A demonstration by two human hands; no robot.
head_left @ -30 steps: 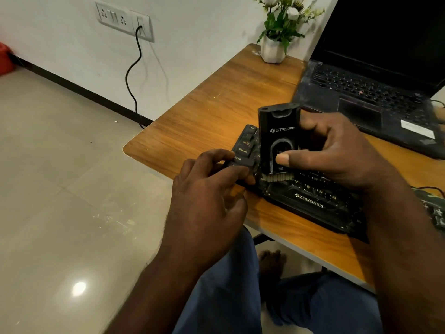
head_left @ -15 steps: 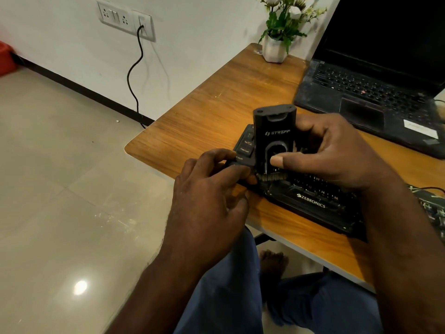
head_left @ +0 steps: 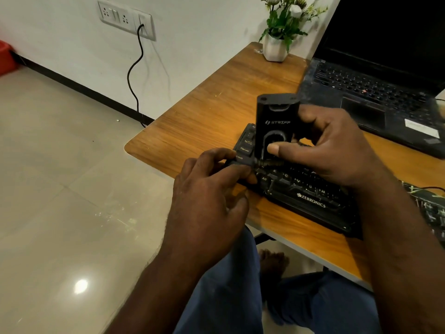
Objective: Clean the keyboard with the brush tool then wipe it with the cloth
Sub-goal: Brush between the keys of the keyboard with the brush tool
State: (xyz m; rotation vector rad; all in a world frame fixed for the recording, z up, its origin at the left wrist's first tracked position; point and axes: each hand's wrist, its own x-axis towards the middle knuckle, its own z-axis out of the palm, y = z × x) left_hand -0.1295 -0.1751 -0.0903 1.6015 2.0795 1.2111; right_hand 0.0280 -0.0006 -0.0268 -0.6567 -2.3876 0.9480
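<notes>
Brush tool (head_left: 274, 121): flat black plastic block, rounded corners, matte, white "STRIFF" logo on the face and an oval recess under it. It stands upright on the left end of the keyboard (head_left: 310, 201), with its short dark bristle row (head_left: 267, 162) down on the keys just right of Shift.

My right hand (head_left: 337, 150) grips the tool: fingers curled round its right side and back, thumb flat on the oval recess.

My left hand (head_left: 212, 196) is curled on the keyboard's left front corner, index finger and thumb pinching the edge by the Shift key.

Keyboard: black, low-profile, glossy front lip with "ZEBRONICS" in white, key legends pale. It sits angled at the near edge of the table (head_left: 204, 121), which is a wood-grain laminate top with a rounded corner.

Behind the keyboard is an open black laptop (head_left: 375, 92) with a dark screen. Further behind, to the left, is a white pot (head_left: 274, 49) with green leaves and white flowers.
</notes>
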